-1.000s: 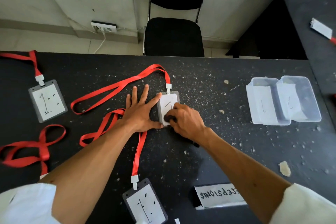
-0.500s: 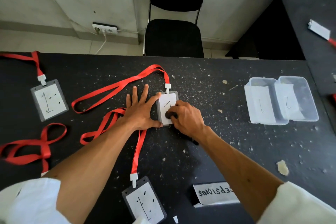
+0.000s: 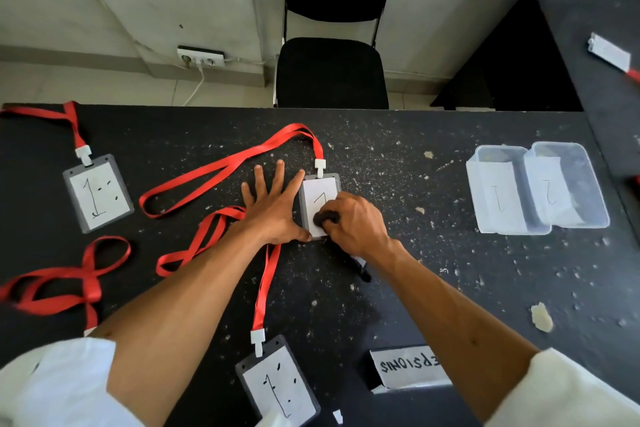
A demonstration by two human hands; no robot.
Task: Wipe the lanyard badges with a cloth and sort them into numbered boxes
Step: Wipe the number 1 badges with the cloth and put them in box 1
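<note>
1. On my feed I count three badges on the black table (image 3: 415, 288). My landmark is the middle badge (image 3: 320, 189), which lies flat and is marked 1.
2. The left hand (image 3: 273, 211) lies flat just left of it, fingers straight and spread, with the thumb against its left edge.
3. The right hand (image 3: 353, 222) sits over its lower half, fingers curled round one dark cloth (image 3: 325, 218) that is pressed to the badge's face.
4. A second badge (image 3: 98, 194) lies well left of it. A third badge (image 3: 278, 388) lies nearer me. Both read 1.
5. I count four red lanyards on this table. One lanyard (image 3: 221, 166) clips to the landmark's top and loops away left. The other three lie left of it or nearer me.
6. Two clear boxes stand touching each other, well right of it: box 1 (image 3: 498, 154) closer to it, box 2 (image 3: 585, 191) beyond.
7. One label card (image 3: 408, 366) lies nearer me and to its right.
8. One black chair (image 3: 330, 73) stands beyond it.
</note>
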